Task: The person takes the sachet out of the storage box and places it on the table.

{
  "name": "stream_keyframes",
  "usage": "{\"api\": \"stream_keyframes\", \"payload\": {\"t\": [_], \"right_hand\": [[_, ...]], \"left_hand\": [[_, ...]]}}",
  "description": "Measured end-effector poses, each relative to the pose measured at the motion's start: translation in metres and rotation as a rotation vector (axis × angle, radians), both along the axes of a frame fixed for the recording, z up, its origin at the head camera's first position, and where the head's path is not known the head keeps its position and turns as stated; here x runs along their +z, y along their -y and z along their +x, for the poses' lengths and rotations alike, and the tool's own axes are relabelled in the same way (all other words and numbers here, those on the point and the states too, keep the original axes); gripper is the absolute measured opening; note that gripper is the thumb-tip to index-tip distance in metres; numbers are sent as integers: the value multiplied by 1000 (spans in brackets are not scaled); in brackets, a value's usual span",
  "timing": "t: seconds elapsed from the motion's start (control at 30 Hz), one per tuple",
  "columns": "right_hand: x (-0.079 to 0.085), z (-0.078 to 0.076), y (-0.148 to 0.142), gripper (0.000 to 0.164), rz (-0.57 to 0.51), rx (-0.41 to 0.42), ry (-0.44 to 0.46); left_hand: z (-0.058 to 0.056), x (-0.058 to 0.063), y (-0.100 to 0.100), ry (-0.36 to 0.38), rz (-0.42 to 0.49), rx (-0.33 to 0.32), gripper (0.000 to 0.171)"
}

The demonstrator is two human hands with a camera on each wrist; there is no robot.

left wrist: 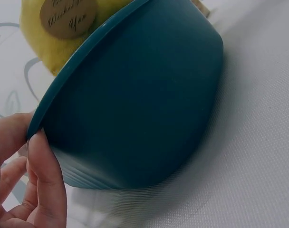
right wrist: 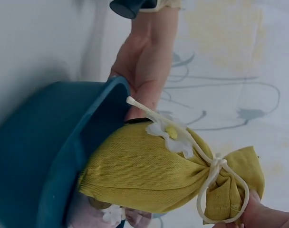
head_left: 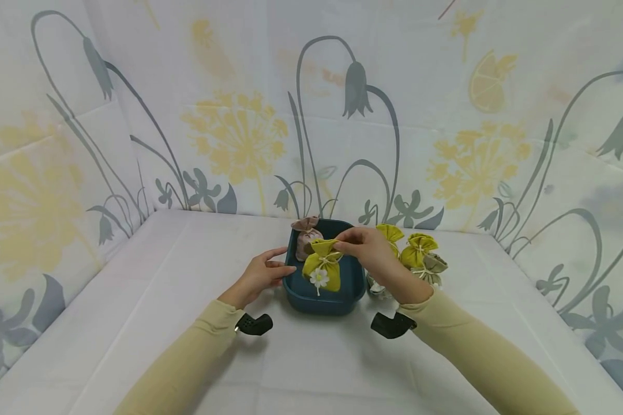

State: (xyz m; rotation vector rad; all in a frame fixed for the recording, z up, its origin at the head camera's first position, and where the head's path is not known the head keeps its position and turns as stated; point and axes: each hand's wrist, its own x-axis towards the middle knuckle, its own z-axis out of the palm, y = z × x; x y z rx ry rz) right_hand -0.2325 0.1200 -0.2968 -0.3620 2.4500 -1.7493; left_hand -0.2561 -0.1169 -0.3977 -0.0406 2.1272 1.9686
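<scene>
My right hand (head_left: 374, 256) pinches the gathered top of a yellow-green drawstring pouch (head_left: 331, 276). The pouch hangs over a dark teal plastic basin (head_left: 316, 306), its white cord and white fabric flower showing on the front. A round tan label (left wrist: 68, 18) with dark script is on its other side, seen in the left wrist view. My left hand (head_left: 259, 274) grips the basin's left rim, thumb (left wrist: 44, 161) and a finger on either side of it. Inside the basin, at the back left, a pink pouch (head_left: 306, 245) leans against the wall.
Right of the basin, partly behind my right forearm, stand two more yellow-green pouches (head_left: 418, 249) and a grey-beige pouch (head_left: 431, 265). A whitish item (head_left: 379, 288) lies half hidden by the wrist. A flower-printed cloth (head_left: 239, 127) hangs behind the white-covered table (head_left: 311, 363).
</scene>
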Motion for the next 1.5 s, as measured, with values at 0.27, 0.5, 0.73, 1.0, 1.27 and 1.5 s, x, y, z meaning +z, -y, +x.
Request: {"api": "stream_keyframes", "payload": {"t": [0.27,0.5,0.73,1.0,1.27,1.5], "right_hand": [[0,14,-13,17,9,-40,-67],[2,22,-30,17,32,-91,-128],[2,32,-50,19,45,-91,-139],[0,43,-72,18,134,-117,-212],[-1,50,-90,17,124,-103,-224],[-2,55,-109,19,141,-104,-245]], "left_hand": [[5,2,-3,-19,-4,14,63],[6,3,-4,-22,-1,19,62],[6,2,-5,-22,2,15,62],[5,4,-7,-19,-10,17,62],[5,3,-3,-19,-10,24,62],[5,4,-3,-25,-12,23,62]]}}
